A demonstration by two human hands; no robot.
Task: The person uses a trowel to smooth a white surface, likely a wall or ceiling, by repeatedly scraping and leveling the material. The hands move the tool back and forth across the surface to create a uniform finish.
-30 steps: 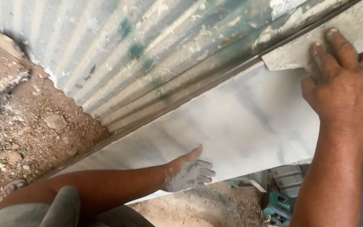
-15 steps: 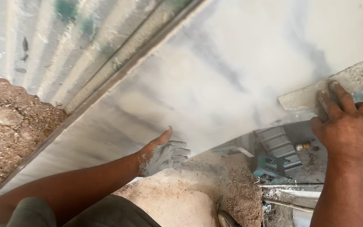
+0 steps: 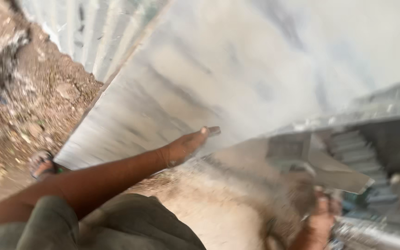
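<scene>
slab: pale marble sheet [image 3: 255,69] leaning on the corrugated metal wall [image 3: 84,32] — i judge it not yet settled
left hand [image 3: 186,146]: flat, fingers together, against the slab's lower edge
right hand [image 3: 320,217]: blurred, i cannot tell its grip — grey offcut [image 3: 334,173] just above it

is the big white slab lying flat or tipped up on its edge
Tipped up: the white slab stands on its lower edge, leaning toward the corrugated metal sheet, with the left hand against that edge.
</scene>
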